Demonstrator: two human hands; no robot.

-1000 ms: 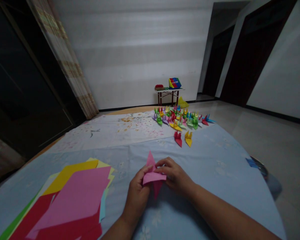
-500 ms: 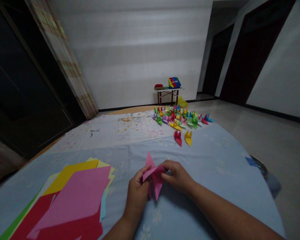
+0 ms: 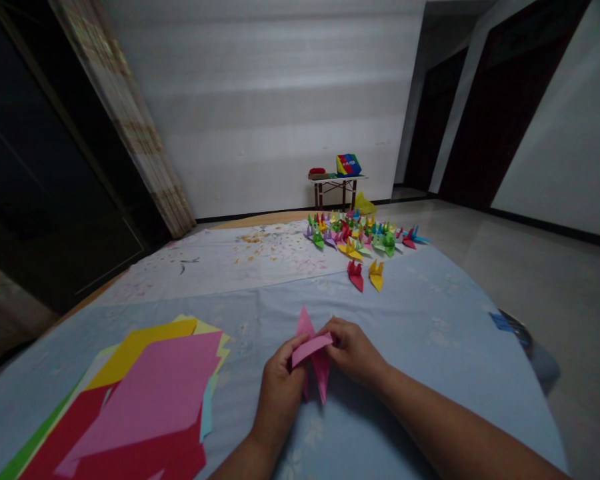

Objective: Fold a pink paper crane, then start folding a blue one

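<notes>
Nothing can be read: the box (image 3: 349, 165) near the right edge of the stand (image 3: 329, 180) bears white lettering, too small and blurred to make out.

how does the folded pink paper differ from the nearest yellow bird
The folded pink paper is held by the left hand and right hand; the yellow bird rests on the cloth. The folded pink paper is nearer the camera than the yellow bird. Both are folded paper.
</notes>
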